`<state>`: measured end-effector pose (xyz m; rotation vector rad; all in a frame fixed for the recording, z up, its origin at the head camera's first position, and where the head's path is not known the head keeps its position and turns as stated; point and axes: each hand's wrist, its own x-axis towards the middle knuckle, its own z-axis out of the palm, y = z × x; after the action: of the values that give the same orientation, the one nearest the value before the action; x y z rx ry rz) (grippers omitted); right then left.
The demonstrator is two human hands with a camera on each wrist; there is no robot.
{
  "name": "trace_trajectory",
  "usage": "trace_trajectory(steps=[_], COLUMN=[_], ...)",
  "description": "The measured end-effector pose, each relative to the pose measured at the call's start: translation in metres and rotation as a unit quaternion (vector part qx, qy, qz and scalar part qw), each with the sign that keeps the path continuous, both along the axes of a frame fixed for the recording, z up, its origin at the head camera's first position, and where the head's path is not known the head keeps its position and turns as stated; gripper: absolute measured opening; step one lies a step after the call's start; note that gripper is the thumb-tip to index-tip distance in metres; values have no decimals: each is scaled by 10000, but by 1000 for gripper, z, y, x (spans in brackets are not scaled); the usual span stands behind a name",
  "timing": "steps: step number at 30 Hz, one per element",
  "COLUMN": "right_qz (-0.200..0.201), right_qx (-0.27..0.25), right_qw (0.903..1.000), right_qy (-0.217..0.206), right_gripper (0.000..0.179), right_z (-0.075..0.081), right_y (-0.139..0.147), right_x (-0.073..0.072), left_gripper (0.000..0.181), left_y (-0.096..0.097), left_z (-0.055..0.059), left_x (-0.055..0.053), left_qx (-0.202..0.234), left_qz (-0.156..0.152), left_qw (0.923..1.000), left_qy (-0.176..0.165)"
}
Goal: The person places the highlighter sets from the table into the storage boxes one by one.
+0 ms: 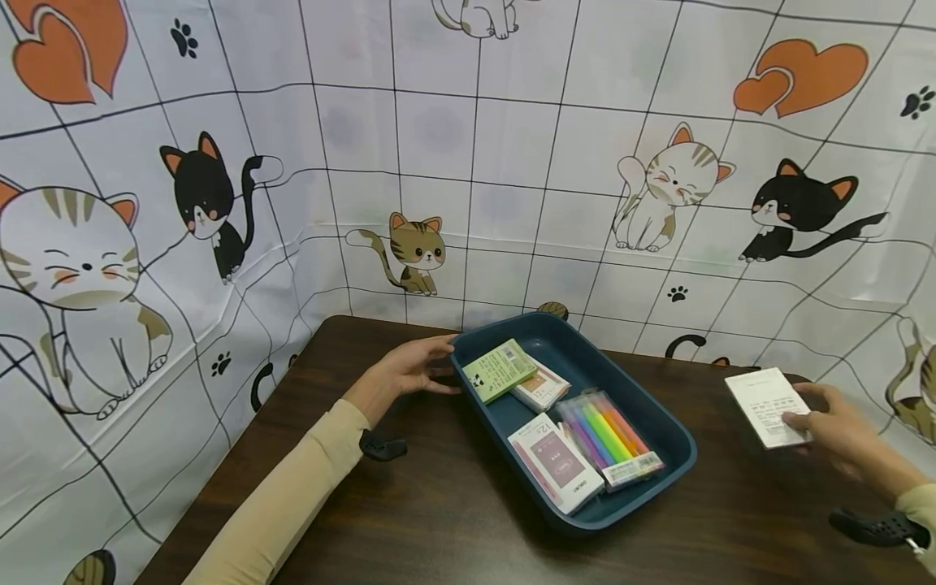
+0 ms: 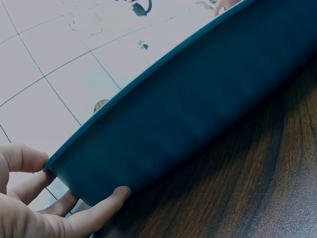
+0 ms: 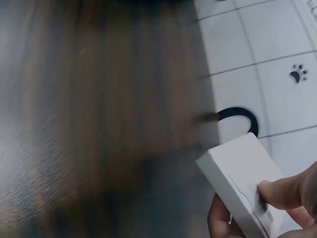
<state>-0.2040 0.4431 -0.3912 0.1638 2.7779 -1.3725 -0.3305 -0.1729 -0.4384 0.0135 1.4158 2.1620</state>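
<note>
A dark blue plastic tub (image 1: 636, 370) sits on the table, with my left hand (image 1: 413, 367) at its far left corner. In the left wrist view, the thumb (image 2: 106, 210) lies against the tub's long side and the other fingers reach round the corner near the rim. My right hand (image 1: 841, 426) holds a flat white box (image 1: 768, 405) with small print, off to the right of the tub. The right wrist view shows the thumb (image 3: 285, 192) on the box's broad face and fingers beneath it.
Inside the tub lie a green box (image 1: 500, 371), a small white-and-orange pack (image 1: 543, 387), a white-and-pink box (image 1: 557, 463) and a clear pack of coloured pens (image 1: 610, 435). A cat-patterned sheet (image 1: 512, 203) rises behind the dark wooden table (image 1: 409, 504).
</note>
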Motion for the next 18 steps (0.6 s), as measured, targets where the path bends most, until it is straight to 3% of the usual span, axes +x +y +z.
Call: trace_trajectory(steps=[6,18], right_qz=[26,484], right_qx=[-179,-1089], right_qw=[9993,9929], right_qy=[318,-5], right_gripper=[71,72], right_z=[25,54], right_y=[-15,-86], right_x=[-5,-17], left_gripper=[50,52], left_y=[-1,1], left_z=[1,1], left_x=[0,0], left_qx=[-31,-5], left_qz=[-136,-229], left_qw=[9999,9997], left_qy=[66,62])
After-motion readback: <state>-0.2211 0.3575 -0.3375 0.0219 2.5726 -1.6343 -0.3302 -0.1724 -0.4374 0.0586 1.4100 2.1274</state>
